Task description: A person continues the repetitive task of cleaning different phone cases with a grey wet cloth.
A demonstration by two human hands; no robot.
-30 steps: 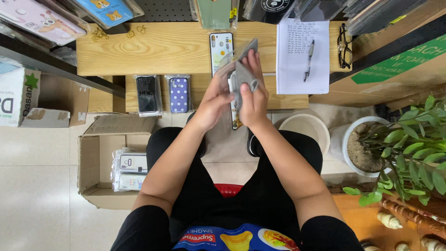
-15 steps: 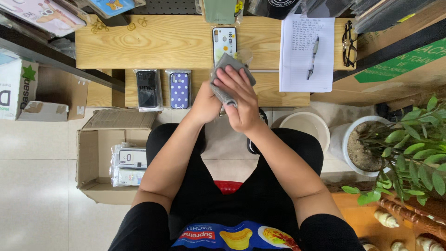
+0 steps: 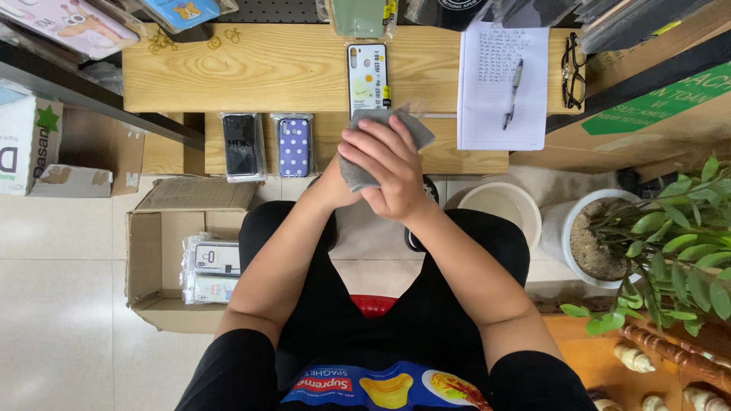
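Note:
Both my hands meet in front of me, just off the near edge of the wooden table. My right hand lies on top, fingers spread over a crumpled grey cloth. My left hand cups the bundle from below and is mostly hidden. Anything wrapped inside the cloth is covered. A packaged white phone case lies on the table just beyond the hands.
A black phone case and a purple dotted case lie left of the hands. A paper sheet with a pen and glasses lie right. On the floor: a cardboard box, white bucket, potted plant.
The cloth, raised towards the table a second ago, is now bunched between my hands. My right hand has slid across it and both hands have come slightly nearer to me.

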